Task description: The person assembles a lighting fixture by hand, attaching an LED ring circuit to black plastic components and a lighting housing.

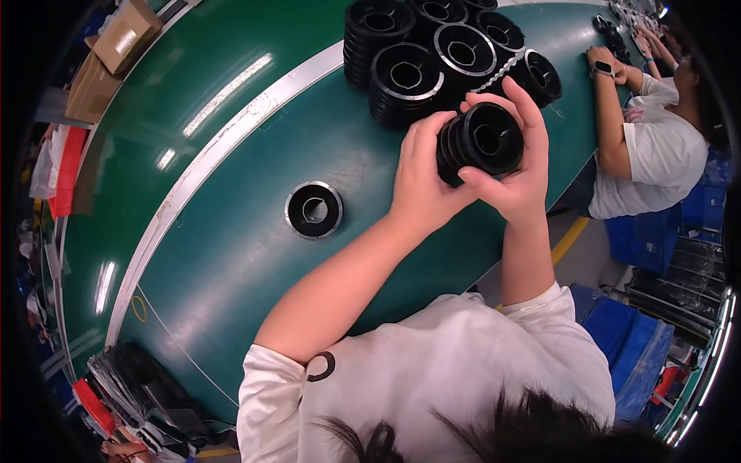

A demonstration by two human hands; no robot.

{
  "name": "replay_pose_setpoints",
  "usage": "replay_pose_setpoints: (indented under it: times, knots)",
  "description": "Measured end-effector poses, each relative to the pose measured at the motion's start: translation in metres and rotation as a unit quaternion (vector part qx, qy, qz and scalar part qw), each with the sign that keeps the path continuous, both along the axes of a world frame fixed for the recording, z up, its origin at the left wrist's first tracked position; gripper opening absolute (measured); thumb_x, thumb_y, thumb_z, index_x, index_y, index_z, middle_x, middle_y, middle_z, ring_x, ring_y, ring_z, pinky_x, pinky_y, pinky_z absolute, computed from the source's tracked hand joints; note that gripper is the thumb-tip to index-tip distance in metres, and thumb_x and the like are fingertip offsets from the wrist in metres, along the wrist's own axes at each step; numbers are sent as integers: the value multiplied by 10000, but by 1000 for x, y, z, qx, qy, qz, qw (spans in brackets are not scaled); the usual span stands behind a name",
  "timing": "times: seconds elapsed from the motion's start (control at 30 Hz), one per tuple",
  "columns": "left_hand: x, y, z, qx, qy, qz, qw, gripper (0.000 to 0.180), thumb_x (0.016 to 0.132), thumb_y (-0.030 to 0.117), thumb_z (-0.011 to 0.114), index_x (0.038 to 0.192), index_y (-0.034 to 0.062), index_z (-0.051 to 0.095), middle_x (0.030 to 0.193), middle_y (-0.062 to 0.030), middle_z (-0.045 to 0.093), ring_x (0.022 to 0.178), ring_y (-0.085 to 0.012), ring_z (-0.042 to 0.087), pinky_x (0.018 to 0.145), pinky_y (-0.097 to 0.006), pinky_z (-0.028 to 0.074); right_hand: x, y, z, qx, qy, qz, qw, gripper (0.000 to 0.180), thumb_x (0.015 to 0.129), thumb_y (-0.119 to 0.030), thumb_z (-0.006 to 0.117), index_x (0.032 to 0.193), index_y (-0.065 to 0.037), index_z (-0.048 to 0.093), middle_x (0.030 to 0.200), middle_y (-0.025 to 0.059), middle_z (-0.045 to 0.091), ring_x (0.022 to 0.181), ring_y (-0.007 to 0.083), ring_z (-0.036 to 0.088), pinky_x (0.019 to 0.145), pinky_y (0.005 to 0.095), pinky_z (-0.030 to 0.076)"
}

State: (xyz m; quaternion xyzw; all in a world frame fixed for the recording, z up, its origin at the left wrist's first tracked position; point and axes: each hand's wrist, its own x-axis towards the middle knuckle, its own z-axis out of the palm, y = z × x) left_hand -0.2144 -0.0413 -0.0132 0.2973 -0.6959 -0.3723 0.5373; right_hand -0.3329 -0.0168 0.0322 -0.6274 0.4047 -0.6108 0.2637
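Note:
Between my two hands is a black ribbed cylinder [455, 150] with a round hole in its end, tilted so that this end faces up toward me. My left hand [423, 166] is closed on its left side, the fingers partly hidden behind it. My right hand [525, 166] wraps round the right side, thumb at the near rim and fingers over the far rim. Beyond my hands stand several stacks of black ring-shaped parts [405, 73] with silvery rims. A single such black ring [292, 210] lies on the green table to the left of my left forearm.
The green table [231, 255] has a pale raised edge strip [208, 150] along its far left. A yellow loop [139, 309] lies near its left end. At the right, a co-worker [648, 154] leans on the table. Blue bins [617, 324] stand behind on the right; cardboard boxes [123, 38] sit far left.

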Motion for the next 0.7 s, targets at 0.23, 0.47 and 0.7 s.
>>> replay_pose_setpoints:
  times: [0.23,0.47,0.7]
  knots:
    - [-2,0,0,22,7,-18,1000,718,584,175,785,1176,42,402,1102,-147,485,1005,-324,496,846,-401,427,-2,-1,0,-10,-9,9,1000,855,606,-58,750,1327,20,298,1162,176,517,1042,207,541,896,312,443]
    - [-1,2,4,64,10,-6,998,737,559,169,796,1173,44,409,1092,-147,496,1002,-330,498,849,-405,426,-3,-3,-1,-18,15,-2,1000,856,660,-180,746,1338,37,272,1170,204,508,1053,247,536,903,348,435]
    - [-1,-1,-1,41,6,-22,999,718,574,169,779,1184,68,414,1098,-142,504,1008,-341,491,866,-413,408,-2,-4,-3,-20,-14,15,1000,855,606,-76,757,1327,12,305,1170,176,503,1046,208,536,895,312,446]
